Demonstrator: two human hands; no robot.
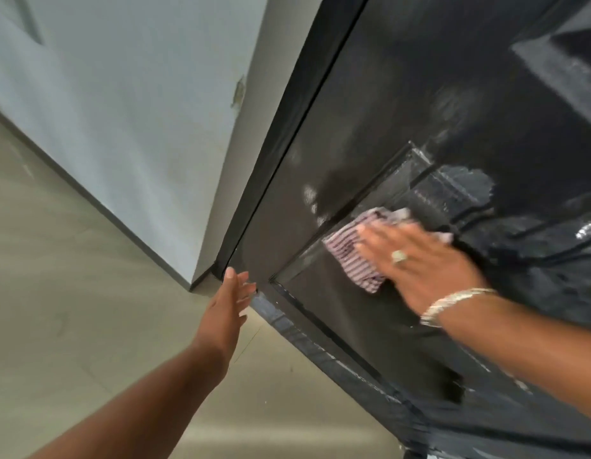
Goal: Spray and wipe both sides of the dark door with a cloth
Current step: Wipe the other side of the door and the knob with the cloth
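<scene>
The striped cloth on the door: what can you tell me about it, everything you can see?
The cloth is a small, thin rag with fine purple and white stripes, crumpled rather than folded. It lies against the dark door, at the corner of a recessed panel near the door's lower part. The right hand presses it flat with straight fingers, covering much of it; its edges stick out above and below the fingers. Wet streaks shine on the door around it. The left hand does not touch it.
</scene>
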